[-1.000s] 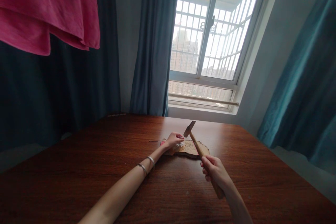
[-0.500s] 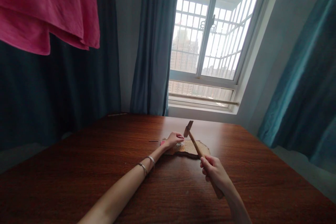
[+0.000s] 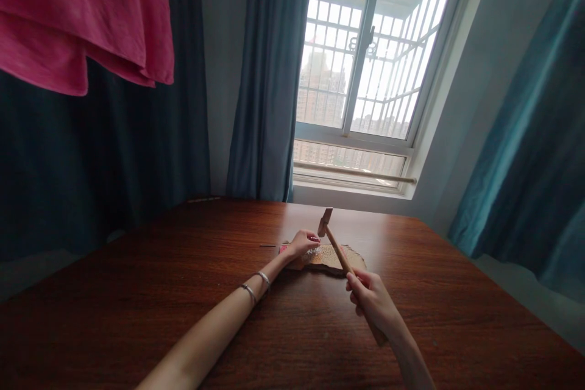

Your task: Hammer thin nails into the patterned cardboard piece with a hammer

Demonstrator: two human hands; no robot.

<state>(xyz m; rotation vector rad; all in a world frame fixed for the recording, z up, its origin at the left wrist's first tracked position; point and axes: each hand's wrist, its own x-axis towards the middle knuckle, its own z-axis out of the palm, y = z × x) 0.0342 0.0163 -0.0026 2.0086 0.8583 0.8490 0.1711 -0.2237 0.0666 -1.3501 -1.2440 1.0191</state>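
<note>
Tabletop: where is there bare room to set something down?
Two wide patches show bare: the tabletop between the left forearm and the table's left edge, and from the right hand to its right edge. Crowded: the middle, where the left hand, hammer and tan board bunch together, a thin rod alongside.

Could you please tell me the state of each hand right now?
Left hand: fingers curled at the dotted tan slab; whether it grips anything cannot be told.
Right hand: closed, holding the wooden-handled hammer.

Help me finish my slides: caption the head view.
The right hand grips a hammer; the left hand is at a flat brown piece on the table.
</note>
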